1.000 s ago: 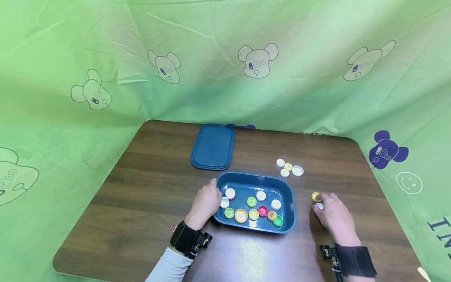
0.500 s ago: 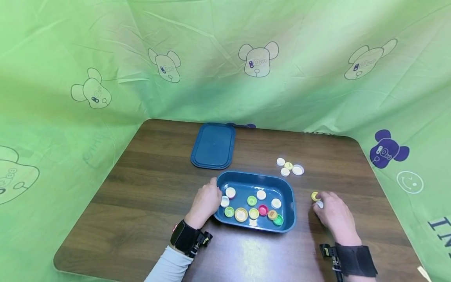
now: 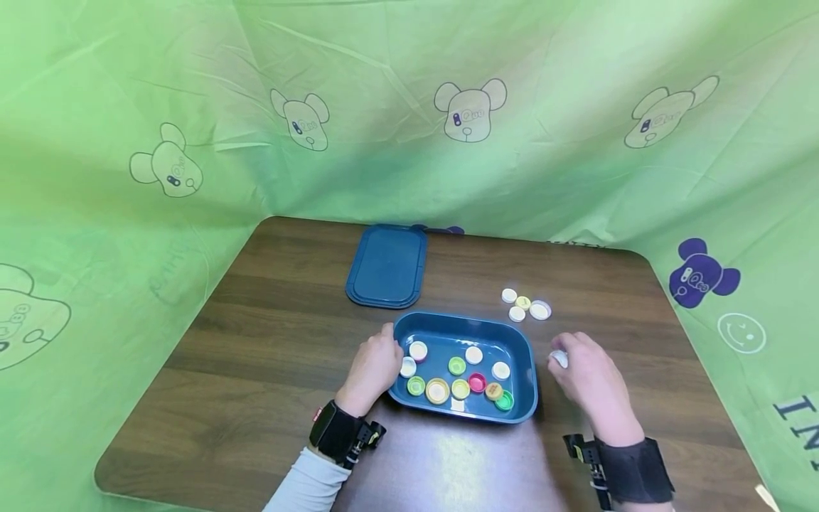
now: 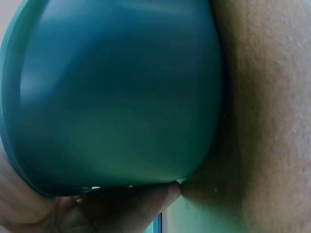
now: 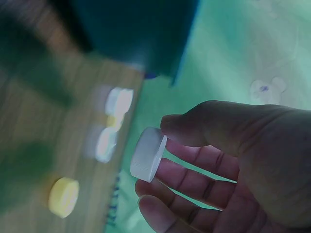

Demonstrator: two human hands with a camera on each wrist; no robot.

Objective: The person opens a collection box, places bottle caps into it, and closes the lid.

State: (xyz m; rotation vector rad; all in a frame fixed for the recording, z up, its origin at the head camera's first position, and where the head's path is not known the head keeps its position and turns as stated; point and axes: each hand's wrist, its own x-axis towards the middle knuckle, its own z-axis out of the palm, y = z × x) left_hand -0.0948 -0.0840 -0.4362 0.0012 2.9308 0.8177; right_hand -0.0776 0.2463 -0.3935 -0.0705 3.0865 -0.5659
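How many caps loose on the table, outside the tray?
5. A cluster of four caps lies beyond the tray's far right corner; a lone yellow cap shows only in the right wrist view. The right hand pinches another, a white cap.

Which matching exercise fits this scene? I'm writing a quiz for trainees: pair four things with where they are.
Things:
1. white cap
2. blue lid
3. blue tray
4. pink cap

Places:
A. inside the tray, among other caps
B. pinched by the right hand
C. flat on the table beyond the tray
D. its left end held by the left hand

Pairs: 1-B, 2-C, 3-D, 4-A
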